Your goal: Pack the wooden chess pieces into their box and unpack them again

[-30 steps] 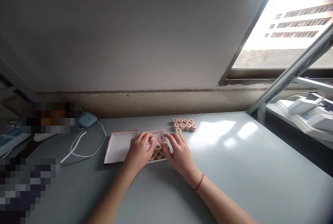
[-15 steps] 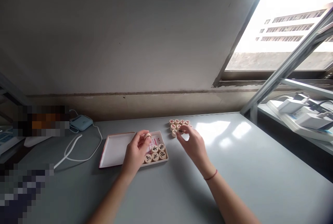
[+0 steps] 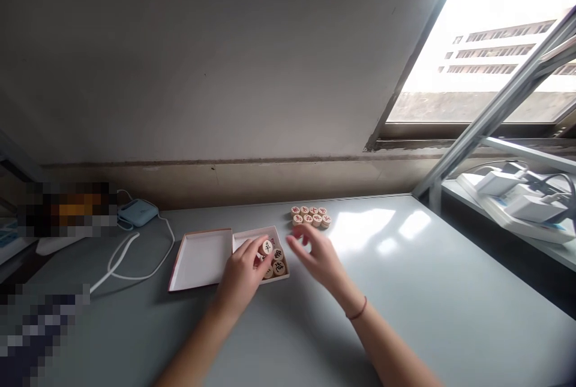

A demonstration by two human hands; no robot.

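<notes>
My left hand [image 3: 247, 264] is closed on a round wooden Chinese chess piece [image 3: 267, 247] with a black character, held between thumb and fingers above the open box [image 3: 282, 278]. Under and beside that hand, several other black-marked pieces [image 3: 279, 267] lie in the box's right half; my fingers partly cover them. My right hand [image 3: 317, 255] hovers just right of the box, thumb and fingers curved apart, nothing visible between them. Behind it, red-marked pieces [image 3: 308, 219] stand grouped in rows on the table, their near side partly hidden by my fingers.
The box's white lid half [image 3: 202, 260] lies folded open to the left. Farther left are a light blue device [image 3: 139, 213] and a looped white cable [image 3: 150, 278] on the grey table [image 3: 432, 291]. A metal frame [image 3: 486, 117] and a shelf with white adapters [image 3: 499, 184] stand at right.
My right hand has moved left from the grouped pieces toward the box. My left hand has shifted right and slightly down. The piece in it now shows its black character.
</notes>
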